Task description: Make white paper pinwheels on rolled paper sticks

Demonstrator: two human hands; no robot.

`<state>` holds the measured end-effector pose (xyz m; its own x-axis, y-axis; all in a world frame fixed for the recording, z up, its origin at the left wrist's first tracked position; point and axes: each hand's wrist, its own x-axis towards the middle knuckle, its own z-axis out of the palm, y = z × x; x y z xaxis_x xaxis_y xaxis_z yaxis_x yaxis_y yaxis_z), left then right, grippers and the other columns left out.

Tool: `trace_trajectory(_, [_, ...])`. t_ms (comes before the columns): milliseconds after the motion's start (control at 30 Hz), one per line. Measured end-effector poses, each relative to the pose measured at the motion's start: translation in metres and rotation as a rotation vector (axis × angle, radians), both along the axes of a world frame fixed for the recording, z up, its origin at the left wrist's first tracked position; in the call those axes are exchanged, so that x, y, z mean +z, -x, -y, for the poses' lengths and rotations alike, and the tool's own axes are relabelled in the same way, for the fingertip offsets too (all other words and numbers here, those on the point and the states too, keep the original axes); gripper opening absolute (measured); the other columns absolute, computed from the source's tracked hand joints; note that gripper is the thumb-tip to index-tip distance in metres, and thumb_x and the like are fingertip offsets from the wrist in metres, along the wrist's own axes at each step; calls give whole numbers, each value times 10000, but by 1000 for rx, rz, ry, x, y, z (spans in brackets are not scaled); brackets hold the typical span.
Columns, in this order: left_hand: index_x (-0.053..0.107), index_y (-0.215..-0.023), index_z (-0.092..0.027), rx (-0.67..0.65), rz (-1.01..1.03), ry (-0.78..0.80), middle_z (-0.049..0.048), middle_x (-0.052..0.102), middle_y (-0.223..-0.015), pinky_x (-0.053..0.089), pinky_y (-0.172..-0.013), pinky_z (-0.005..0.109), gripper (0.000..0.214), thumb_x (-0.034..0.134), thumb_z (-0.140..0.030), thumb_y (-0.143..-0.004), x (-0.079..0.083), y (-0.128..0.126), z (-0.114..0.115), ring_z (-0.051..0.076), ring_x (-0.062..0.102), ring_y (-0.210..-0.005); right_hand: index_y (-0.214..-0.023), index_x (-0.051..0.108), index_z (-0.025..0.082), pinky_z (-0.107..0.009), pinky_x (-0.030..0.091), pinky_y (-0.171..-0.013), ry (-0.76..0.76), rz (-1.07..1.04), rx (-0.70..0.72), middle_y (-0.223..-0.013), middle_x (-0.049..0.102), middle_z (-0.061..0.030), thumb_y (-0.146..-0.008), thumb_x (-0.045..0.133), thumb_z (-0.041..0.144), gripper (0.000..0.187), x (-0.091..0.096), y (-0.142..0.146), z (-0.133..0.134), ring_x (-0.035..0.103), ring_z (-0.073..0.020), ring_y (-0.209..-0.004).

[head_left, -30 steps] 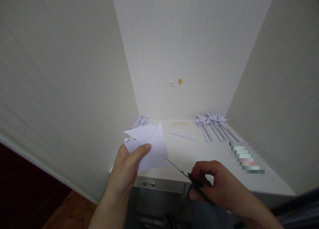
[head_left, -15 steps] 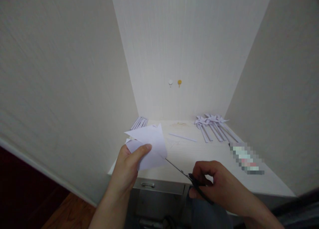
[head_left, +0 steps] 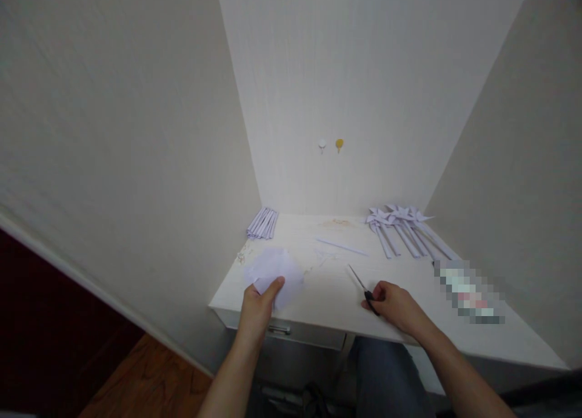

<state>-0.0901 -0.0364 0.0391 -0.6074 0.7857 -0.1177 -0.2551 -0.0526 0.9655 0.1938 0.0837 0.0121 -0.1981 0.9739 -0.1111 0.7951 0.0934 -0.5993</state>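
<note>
Head view: fingers of the right hand (head_left: 396,306) grip the scissors (head_left: 358,281), blades pointing away-left; left hand (head_left: 258,304) pinches paper (head_left: 278,270).

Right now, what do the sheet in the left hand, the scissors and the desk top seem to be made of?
The sheet in the left hand: thin matte white paper, judging by its bent, layered edges. The scissors held by the right hand: slim blades look like metal, dark handles are probably plastic. The desk top: pale matte board with faint grain, wood or laminate.
</note>
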Motion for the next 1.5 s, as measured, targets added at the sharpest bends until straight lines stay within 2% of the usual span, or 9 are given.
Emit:
trace_trajectory(267, [771, -1017, -92, 94, 117, 113, 159, 821, -1049, 607, -897, 338, 181, 776, -152, -846, -36, 19, 7, 239, 792, -920, -703, 609, 207, -256, 346, -508, 46, 132, -48, -529, 671, -5, -789, 747, 267, 174, -8, -16, -33, 622, -164, -474])
trace_trajectory(400, [766, -1058, -100, 104, 157, 99, 155, 814, -1093, 599, -936, 339, 213, 773, -136, -849, -39, 21, 6, 232, 788, -962, -739, 692, 192, -277, 378, -578, -29, 196, -44, -734, 758, -75, -807, 740, 289, 128, 0, -15, -48, 702, -222, -693])
trace_trajectory(500, [771, -1047, -101, 142, 167, 102, 160, 812, -1092, 613, -902, 339, 206, 775, -120, -842, -38, 18, 2, 233, 790, -936, -837, 752, 177, -311, 397, -634, -117, 228, -47, -931, 774, -140, -858, 674, 287, 136, 4, 8, -49, 711, -279, -861])
trace_trajectory(700, [764, -1076, -98, 138, 166, 136, 166, 807, -1112, 626, -832, 300, 218, 769, -134, -861, -35, 14, 0, 218, 791, -922, -963, 779, 225, -278, 484, -766, -176, 137, 139, -938, 777, -33, -886, 703, 257, 113, -8, 81, -52, 704, -191, -902])
trace_trajectory(867, [757, -1079, -106, 116, 200, 145, 153, 811, -1104, 625, -862, 315, 199, 741, -116, -881, -43, 21, 8, 218, 795, -923, -1236, 657, 166, -440, 574, -917, -159, 151, 92, -1215, 691, -94, -1005, 635, 334, 286, -20, 94, -84, 683, -234, -1053])
trace_trajectory(967, [754, -1086, -114, 131, 226, 133, 151, 802, -1142, 601, -949, 338, 207, 746, -124, -880, -45, 24, 12, 222, 790, -969, -1285, 633, 185, -455, 588, -921, -126, 160, 102, -1312, 644, -108, -1006, 641, 353, 326, -22, 94, -99, 672, -245, -1091])
trace_trajectory(1267, [746, -1121, -108, 123, 249, 112, 147, 812, -1104, 603, -959, 372, 245, 741, -133, -878, -45, 27, 8, 241, 794, -937, -1270, 637, 177, -454, 592, -906, -127, 102, 142, -1280, 657, -100, -1003, 646, 356, 322, -18, 82, -106, 679, -240, -1069])
trace_trajectory(1400, [737, -1137, -116, 149, 245, 93, 136, 814, -1097, 607, -953, 371, 266, 741, -127, -871, -47, 30, 10, 236, 792, -941, -1057, 696, 145, -362, 551, -876, -154, 24, 115, -1064, 734, -80, -1000, 616, 270, 160, -22, 77, -100, 695, -206, -966])
trace_trajectory(1500, [741, -1122, -109, 162, 255, 91, 152, 810, -1102, 599, -977, 402, 261, 754, -141, -864, -48, 31, 12, 247, 793, -935, -939, 694, 154, -273, 498, -761, -147, -60, 83, -873, 761, -55, -964, 565, 186, 135, -27, 79, -95, 701, -173, -825])
